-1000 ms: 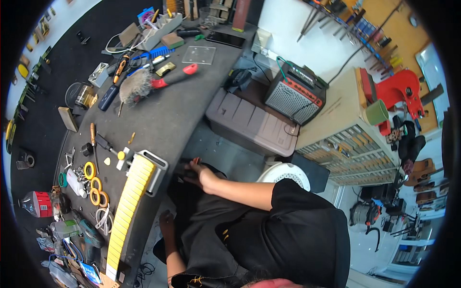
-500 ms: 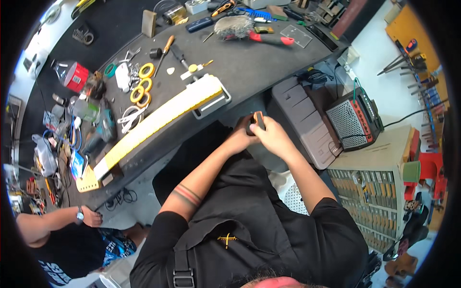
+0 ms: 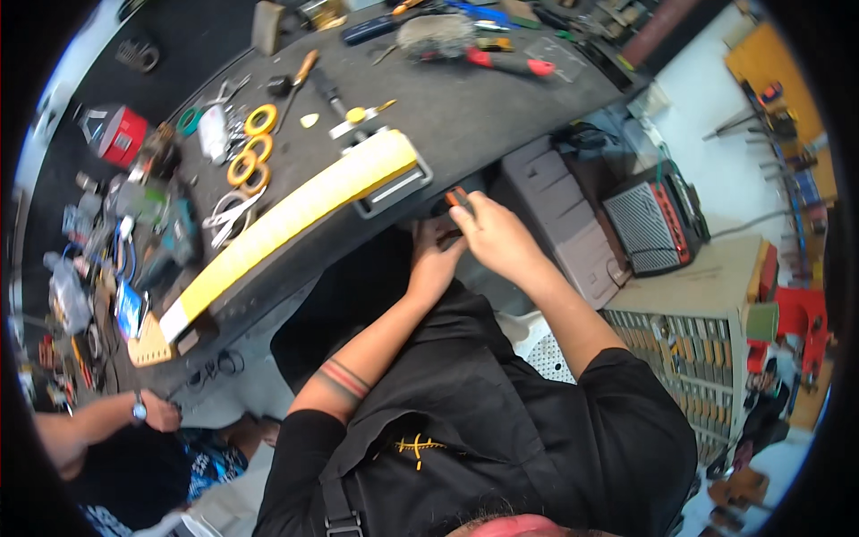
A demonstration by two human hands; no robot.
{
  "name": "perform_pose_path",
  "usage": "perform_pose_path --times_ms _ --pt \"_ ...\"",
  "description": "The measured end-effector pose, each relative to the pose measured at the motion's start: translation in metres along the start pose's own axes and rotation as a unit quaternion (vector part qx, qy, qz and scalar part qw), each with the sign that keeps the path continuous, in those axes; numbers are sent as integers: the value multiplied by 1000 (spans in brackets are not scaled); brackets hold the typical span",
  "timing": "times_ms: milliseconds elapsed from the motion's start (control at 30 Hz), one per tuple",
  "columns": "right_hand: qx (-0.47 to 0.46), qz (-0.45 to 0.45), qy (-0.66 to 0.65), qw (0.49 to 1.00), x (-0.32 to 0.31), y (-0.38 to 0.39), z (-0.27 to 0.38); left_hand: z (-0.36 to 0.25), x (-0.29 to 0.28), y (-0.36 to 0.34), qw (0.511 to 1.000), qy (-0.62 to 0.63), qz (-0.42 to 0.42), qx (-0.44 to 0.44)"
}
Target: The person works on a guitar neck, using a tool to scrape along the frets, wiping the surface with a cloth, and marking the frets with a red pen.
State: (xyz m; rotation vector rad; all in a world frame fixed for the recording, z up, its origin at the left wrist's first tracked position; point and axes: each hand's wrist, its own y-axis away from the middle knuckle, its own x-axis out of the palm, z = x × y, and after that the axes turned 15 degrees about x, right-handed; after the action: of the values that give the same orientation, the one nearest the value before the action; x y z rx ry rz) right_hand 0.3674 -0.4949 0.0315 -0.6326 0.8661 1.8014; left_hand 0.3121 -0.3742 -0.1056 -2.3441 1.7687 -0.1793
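My right hand (image 3: 490,224) is closed around a small orange-and-black tool (image 3: 458,198), its kind not clear. Close beside it, my left hand (image 3: 436,255) has its fingers curled, and a dark piece shows between the two hands; what the left hand grips is hard to make out. Both hands are over my lap, just off the bench edge. Beyond them a long bar wrapped in yellow tape (image 3: 300,215), like an instrument neck, lies along the bench edge. Its right end rests on a grey metal-framed support (image 3: 398,190).
On the dark bench (image 3: 483,121) lie yellow tape rolls (image 3: 259,120), white-handled scissors (image 3: 234,215), a cordless drill (image 3: 179,231) and a red-handled brush (image 3: 510,63). A speaker amplifier (image 3: 651,219) stands at right, by a drawer cabinet (image 3: 680,358). Another person's hand (image 3: 161,412) is at lower left.
My right hand has shifted slightly up and left with the tool, and my hands have drawn a little apart. The view has tilted slightly.
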Motion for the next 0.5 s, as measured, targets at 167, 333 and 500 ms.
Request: perform_pose_path --times_ms 167,333,500 --pt "-110 -132 57 983 10 0 -14 15 1 -9 990 -8 139 -26" --pt "-43 -50 84 994 -13 13 7 19 0 -6 972 53 224 -46" --pt "-28 -66 82 994 -22 15 11 -24 9 -4 951 232 200 -37"
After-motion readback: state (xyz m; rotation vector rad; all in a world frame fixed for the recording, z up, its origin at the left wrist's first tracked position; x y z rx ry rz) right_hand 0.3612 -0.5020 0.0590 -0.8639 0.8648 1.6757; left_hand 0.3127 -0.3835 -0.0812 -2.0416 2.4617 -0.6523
